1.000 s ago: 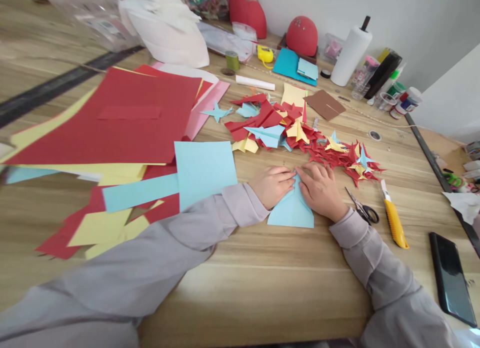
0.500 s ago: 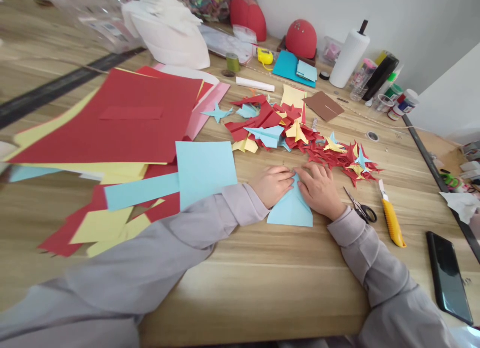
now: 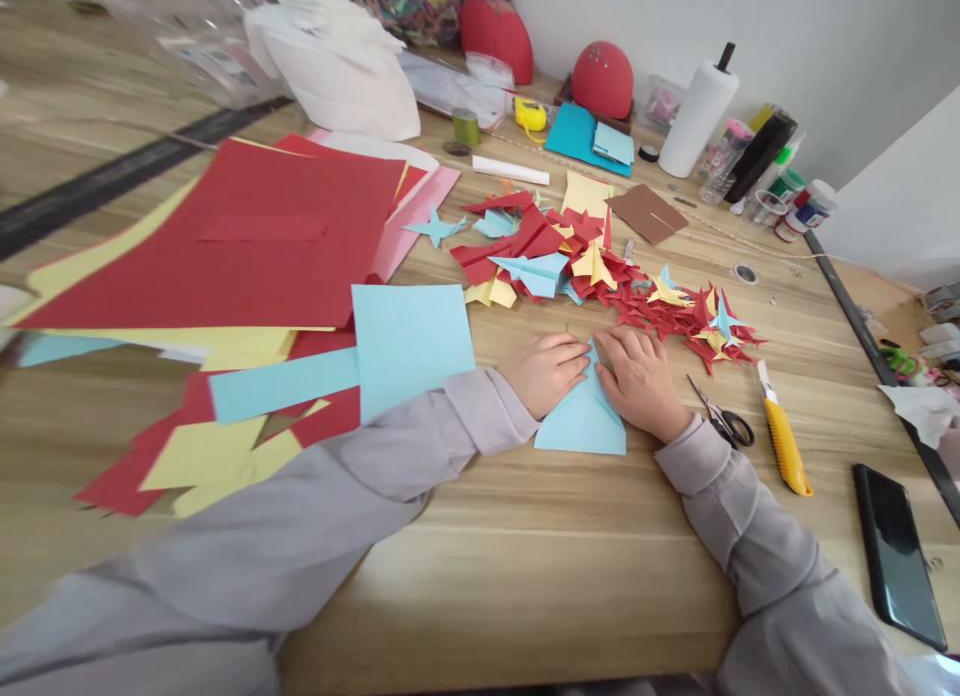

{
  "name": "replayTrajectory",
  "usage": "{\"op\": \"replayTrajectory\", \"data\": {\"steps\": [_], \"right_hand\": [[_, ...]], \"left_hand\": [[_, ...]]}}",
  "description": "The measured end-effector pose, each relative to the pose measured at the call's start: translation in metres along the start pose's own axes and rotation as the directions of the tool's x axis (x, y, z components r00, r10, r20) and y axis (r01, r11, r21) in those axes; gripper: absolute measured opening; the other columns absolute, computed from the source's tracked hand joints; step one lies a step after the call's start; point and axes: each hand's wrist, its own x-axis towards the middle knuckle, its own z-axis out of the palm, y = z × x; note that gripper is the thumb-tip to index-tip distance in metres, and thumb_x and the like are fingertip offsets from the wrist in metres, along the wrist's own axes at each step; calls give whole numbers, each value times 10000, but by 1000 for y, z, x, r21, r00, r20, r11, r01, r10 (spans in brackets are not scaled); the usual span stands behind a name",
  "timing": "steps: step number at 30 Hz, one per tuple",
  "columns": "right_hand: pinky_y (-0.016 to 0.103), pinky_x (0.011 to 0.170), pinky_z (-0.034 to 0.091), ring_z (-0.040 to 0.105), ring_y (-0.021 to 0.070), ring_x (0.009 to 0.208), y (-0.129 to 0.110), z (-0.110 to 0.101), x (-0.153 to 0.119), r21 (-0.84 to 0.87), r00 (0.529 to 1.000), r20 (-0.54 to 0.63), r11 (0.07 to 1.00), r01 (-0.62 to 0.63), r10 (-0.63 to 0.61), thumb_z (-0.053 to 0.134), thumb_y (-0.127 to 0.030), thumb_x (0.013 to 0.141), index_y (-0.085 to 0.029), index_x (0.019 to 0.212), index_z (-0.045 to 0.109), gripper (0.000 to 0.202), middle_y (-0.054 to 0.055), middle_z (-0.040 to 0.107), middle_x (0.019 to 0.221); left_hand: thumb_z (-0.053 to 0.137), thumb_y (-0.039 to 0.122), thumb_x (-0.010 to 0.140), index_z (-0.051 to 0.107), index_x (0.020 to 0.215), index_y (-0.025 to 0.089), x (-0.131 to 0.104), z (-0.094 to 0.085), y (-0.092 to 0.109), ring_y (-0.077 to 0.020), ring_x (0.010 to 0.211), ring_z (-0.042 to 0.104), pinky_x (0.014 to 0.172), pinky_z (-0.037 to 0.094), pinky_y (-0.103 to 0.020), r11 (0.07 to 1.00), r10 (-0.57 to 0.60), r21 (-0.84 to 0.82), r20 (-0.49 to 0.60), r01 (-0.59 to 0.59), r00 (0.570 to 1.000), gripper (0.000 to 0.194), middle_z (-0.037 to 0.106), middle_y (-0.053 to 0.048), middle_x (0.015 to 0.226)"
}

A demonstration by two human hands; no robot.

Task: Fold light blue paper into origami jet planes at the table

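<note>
A light blue paper [image 3: 581, 423] with folded sides lies on the wooden table, its narrow tip pointing away from me. My left hand [image 3: 545, 371] rests on its left edge, fingers close together and pressed down on the paper. On the right edge lies my right hand [image 3: 640, 381], thumb apart from the fingers, touching the paper near the tip. Just beyond the hands is a heap of folded red, yellow and blue paper pieces [image 3: 536, 238]. A flat light blue sheet [image 3: 412, 336] lies left of my left hand.
Large red sheets [image 3: 300, 186] and paper strips cover the left side. Scissors [image 3: 724, 416], a yellow cutter [image 3: 784, 444] and a black phone [image 3: 896, 551] lie to the right. A white bottle [image 3: 697, 118], a tape measure [image 3: 530, 114] and jars stand at the back.
My right hand's fingers have shifted slightly at the paper's tip. The folded blue paper and my left hand are almost where they were.
</note>
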Motion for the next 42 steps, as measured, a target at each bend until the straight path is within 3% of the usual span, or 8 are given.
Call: {"op": "replayTrajectory", "data": {"steps": [18, 42], "right_hand": [[504, 1033, 217, 445, 266, 1100, -5, -1, -1, -11, 1000, -6, 1000, -5, 5, 370, -308, 914, -258, 1270, 488, 379, 96, 517, 1220], [503, 1028, 215, 432, 270, 1109, -4, 1, -1, -30, 1000, -11, 1000, -5, 5, 353, -309, 918, -240, 1269, 499, 386, 107, 508, 1226]], "left_hand": [[391, 295, 924, 643, 1016, 117, -1, 2, 0, -236, 1028, 581, 865, 513, -406, 1000, -18, -18, -2, 18, 1000, 322, 667, -113, 1068], [404, 286, 923, 644, 1019, 102, 3, 0, 3, -229, 1011, 577, 850, 500, -383, 998, -19, 68, 68, 15, 998, 317, 672, -96, 1060]]}}
